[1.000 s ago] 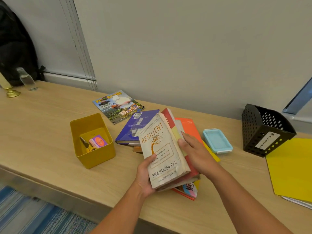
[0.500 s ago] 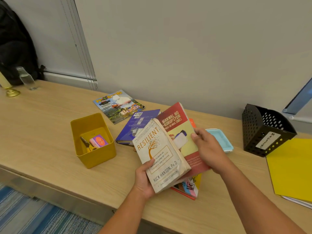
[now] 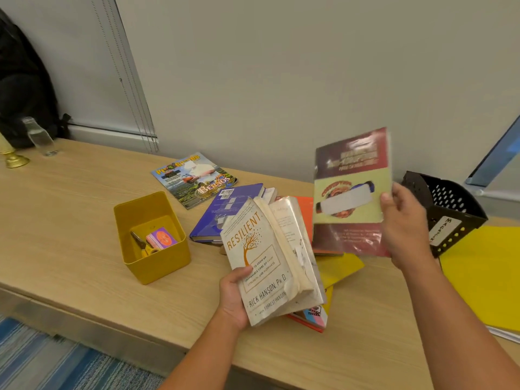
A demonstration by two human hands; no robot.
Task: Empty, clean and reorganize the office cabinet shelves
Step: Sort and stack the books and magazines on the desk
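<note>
My left hand (image 3: 233,296) grips a white paperback titled Resilient (image 3: 264,257) by its lower edge, tilted above the wooden desk (image 3: 70,220). My right hand (image 3: 402,223) pinches the right edge of a thin maroon and pale green booklet (image 3: 351,192), held upright and lifted above the pile. Under them lie an orange book (image 3: 305,209), a yellow folder (image 3: 340,267) and a striped booklet (image 3: 313,318). A purple book (image 3: 225,212) lies flat behind the white paperback.
A yellow bin (image 3: 152,237) with scissors and a small card pack sits to the left. A magazine (image 3: 194,178) lies near the wall. A black perforated holder (image 3: 447,209) and yellow folders (image 3: 486,277) are on the right. A glass (image 3: 40,139) and brass candlestick (image 3: 14,159) stand far left.
My right hand has pulled the maroon booklet out from beside the white paperback and raised it up and to the right. The left hand keeps holding the paperback, now lower.
</note>
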